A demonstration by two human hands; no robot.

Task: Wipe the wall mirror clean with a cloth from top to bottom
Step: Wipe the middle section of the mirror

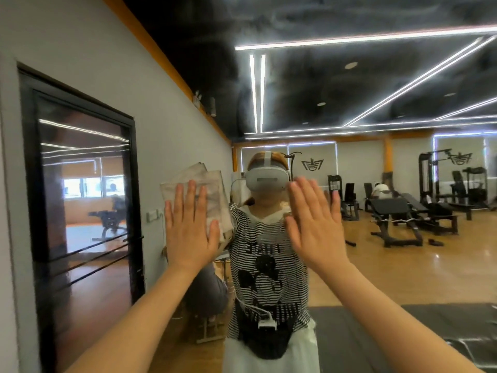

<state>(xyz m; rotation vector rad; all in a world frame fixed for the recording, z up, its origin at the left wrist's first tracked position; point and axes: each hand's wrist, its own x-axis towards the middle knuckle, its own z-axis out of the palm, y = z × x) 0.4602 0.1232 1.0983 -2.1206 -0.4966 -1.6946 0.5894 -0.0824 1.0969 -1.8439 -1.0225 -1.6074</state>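
Two bare forearms reach up from the lower corners of the frame toward a wall mirror (349, 251). The left hand (189, 227), fingers straight and spread, presses a folded, stained cloth (193, 179) flat against the glass at about ten o'clock from centre. The right hand (316, 224), at two o'clock, is flat and wide with fingers straight, holding nothing. Between the hands, the glass reflects a person in a white headset (266, 179) and striped shirt (269, 265). Farther back the reflection shows weight benches (395, 219) at three o'clock and a dark-framed doorway (80, 197) at nine o'clock.
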